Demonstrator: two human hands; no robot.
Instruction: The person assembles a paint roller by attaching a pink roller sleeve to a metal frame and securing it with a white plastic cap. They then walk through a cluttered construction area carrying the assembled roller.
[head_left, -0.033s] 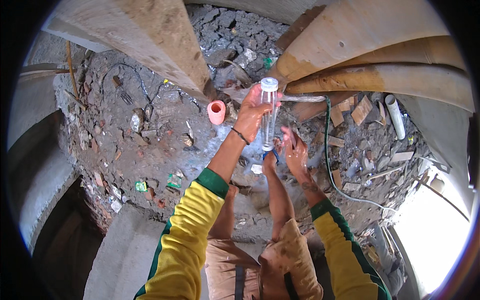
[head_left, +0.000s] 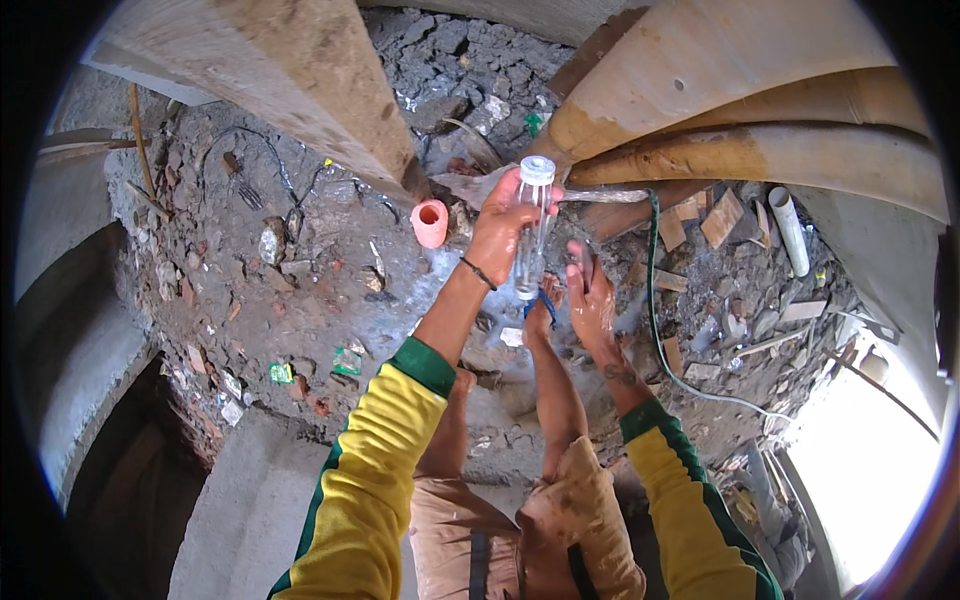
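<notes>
My left hand point(head_left: 500, 230) is wrapped round a clear, slim plastic bottle point(head_left: 528, 262) with a white lid at its upper end. The bottle leans slightly, its base toward me, above my bare feet. To the right of its base is my right hand point(head_left: 593, 295), wet, with the fingers apart and nothing visible in them. A pink cup-like container point(head_left: 430, 223) stands on the ground left of my left hand, its mouth facing up. Below the bottle, a blue sandal strap point(head_left: 541, 308) shows at my foot.
Wet, whitish soil and rubble surround my feet. A green hose point(head_left: 654, 300) runs along the right, near broken tiles point(head_left: 721, 218) and a white pipe piece point(head_left: 790, 232). Large brown pipes point(head_left: 700, 160) lean in from the upper right; a concrete post point(head_left: 300, 90) stands at upper left.
The bottle's lower end has swung slightly left, away from my right hand. The fingers of my right hand have shifted a little upward. The pink container stays put.
</notes>
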